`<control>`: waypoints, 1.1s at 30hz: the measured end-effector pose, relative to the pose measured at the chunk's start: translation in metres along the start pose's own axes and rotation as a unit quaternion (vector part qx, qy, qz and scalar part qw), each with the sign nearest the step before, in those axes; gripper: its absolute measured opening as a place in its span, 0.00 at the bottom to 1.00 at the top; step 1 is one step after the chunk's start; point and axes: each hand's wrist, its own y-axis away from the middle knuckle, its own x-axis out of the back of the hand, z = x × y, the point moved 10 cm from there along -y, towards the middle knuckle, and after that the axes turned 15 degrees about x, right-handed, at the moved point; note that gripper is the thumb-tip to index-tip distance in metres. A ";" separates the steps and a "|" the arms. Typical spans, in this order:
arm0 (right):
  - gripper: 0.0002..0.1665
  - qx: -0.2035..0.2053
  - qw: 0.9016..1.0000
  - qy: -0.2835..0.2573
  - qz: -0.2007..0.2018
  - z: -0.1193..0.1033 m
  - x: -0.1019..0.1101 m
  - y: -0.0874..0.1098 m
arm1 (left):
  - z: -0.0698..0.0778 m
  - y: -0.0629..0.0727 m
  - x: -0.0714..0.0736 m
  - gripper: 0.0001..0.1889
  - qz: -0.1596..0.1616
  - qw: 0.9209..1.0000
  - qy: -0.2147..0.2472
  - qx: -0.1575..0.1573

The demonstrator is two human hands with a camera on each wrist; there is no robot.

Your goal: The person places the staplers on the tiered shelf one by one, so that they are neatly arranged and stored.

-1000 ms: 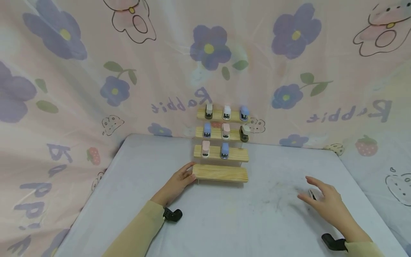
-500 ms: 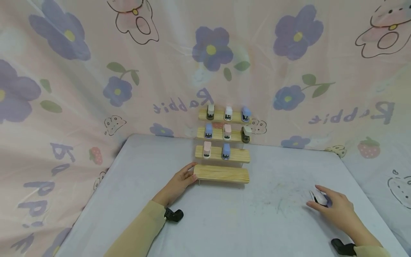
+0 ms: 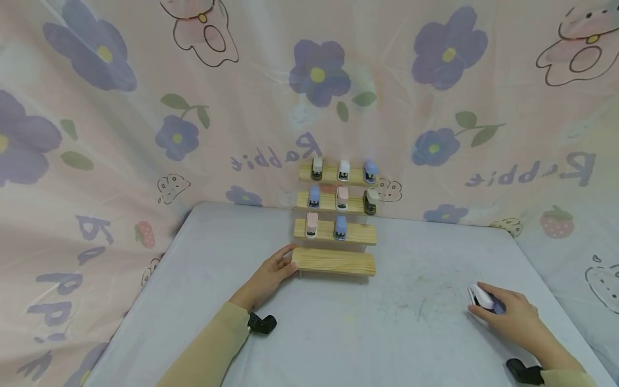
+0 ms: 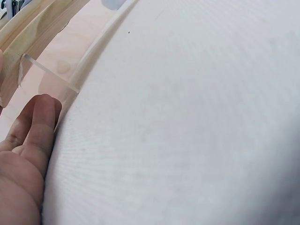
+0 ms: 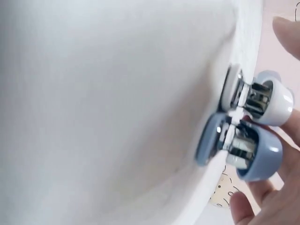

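In the head view, my left hand (image 3: 268, 274) holds the left end of the lowest board of a wooden tiered display rack (image 3: 333, 262), thumb at the front edge. The left wrist view shows several of its fingers (image 4: 41, 126) beside a clear side panel (image 4: 49, 72). Far to the right, my right hand (image 3: 515, 317) reaches round two mini staplers standing side by side on the table, one white (image 5: 281, 103) and one blue (image 5: 262, 157). Its thumb and forefinger are spread, with gaps to the staplers in the right wrist view.
The upper boards bear several mini staplers, among them a pink stapler (image 3: 311, 224) and a blue stapler (image 3: 340, 227) on the third board down. Nothing stands on the lowest board. A white cloth covers the table (image 3: 367, 333); a printed curtain (image 3: 271, 107) hangs behind.
My right hand has moved right and toward me, baring the white and blue staplers between its fingers. My left hand has stayed at the rack.
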 end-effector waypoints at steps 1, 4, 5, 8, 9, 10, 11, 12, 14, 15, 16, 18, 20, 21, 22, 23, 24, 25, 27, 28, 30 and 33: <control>0.53 -0.001 1.000 -0.002 -0.005 0.001 0.000 0.000 | 0.001 0.000 0.000 0.35 0.001 1.000 0.001 -0.001; 0.54 -0.008 1.000 0.003 -0.023 0.004 0.001 0.000 | 0.001 0.001 0.000 0.34 0.004 1.000 0.001 -0.001; 0.54 -0.010 1.000 0.005 -0.028 0.004 0.001 -0.001 | 0.001 0.001 0.000 0.34 0.004 1.000 0.001 -0.002; 0.54 -0.006 0.999 0.011 -0.033 0.004 0.002 0.000 | 0.001 0.001 -0.001 0.33 0.003 1.000 0.000 -0.004; 0.53 -0.002 0.999 0.012 -0.032 0.003 0.003 0.001 | 0.001 0.001 -0.002 0.34 0.002 1.000 0.001 -0.004; 0.53 0.002 0.999 0.012 -0.031 0.003 0.004 0.002 | 0.001 0.000 -0.002 0.34 0.002 1.000 0.000 -0.004; 0.53 0.005 0.999 0.011 -0.032 0.002 0.004 0.003 | 0.001 -0.001 -0.002 0.34 0.002 1.000 0.000 -0.004; 0.52 0.009 0.999 0.013 -0.034 0.002 0.005 0.004 | 0.000 -0.001 -0.002 0.34 0.002 1.000 0.000 -0.004; 0.52 0.015 0.999 0.016 -0.040 0.002 0.007 0.005 | 0.000 -0.002 -0.002 0.35 0.005 1.000 -0.006 -0.004; 0.52 0.017 0.999 0.019 -0.044 0.003 0.008 0.005 | 0.000 -0.002 -0.001 0.35 0.005 1.000 -0.008 -0.005; 0.51 0.021 0.998 0.022 -0.048 0.004 0.010 0.006 | -0.001 -0.002 -0.001 0.35 0.006 1.000 -0.010 -0.003; 0.50 0.027 0.998 0.029 -0.049 0.005 0.012 0.006 | 0.000 -0.001 -0.001 0.35 0.007 1.000 -0.012 -0.003; 0.49 0.031 0.998 0.032 -0.046 0.006 0.014 0.006 | 0.000 -0.001 0.000 0.34 0.009 1.000 -0.018 -0.003; 0.49 0.032 0.998 0.034 -0.044 0.006 0.013 0.005 | 0.000 -0.001 0.000 0.34 0.010 1.000 -0.021 -0.005; 0.49 0.034 0.998 0.036 -0.041 0.006 0.013 0.005 | 0.000 -0.001 0.000 0.34 0.010 1.000 -0.022 -0.005; 0.49 0.032 0.998 0.037 -0.039 0.006 0.012 0.004 | 0.001 0.000 0.000 0.34 0.010 1.000 -0.024 -0.008; 0.49 0.030 0.998 0.033 -0.037 0.006 0.011 0.002 | 0.001 0.000 0.001 0.34 0.011 1.000 -0.026 -0.008; 0.49 0.031 0.998 0.033 -0.034 0.005 0.010 0.000 | 0.002 0.000 0.001 0.34 0.011 0.999 -0.029 -0.010; 0.48 0.032 0.999 0.026 -0.030 0.003 0.008 -0.003 | 0.002 0.001 0.000 0.34 0.010 1.000 -0.028 -0.009; 0.49 0.032 0.999 0.022 -0.029 0.003 0.006 -0.005 | 0.001 0.001 0.000 0.34 0.010 1.000 -0.025 -0.007; 0.49 0.031 0.999 0.009 -0.028 0.002 0.004 -0.007 | 0.001 0.002 0.000 0.34 0.007 1.000 -0.021 -0.004; 0.51 0.027 0.999 -0.010 -0.027 0.002 -0.001 -0.009 | 0.002 0.003 -0.001 0.34 0.005 1.000 -0.012 0.002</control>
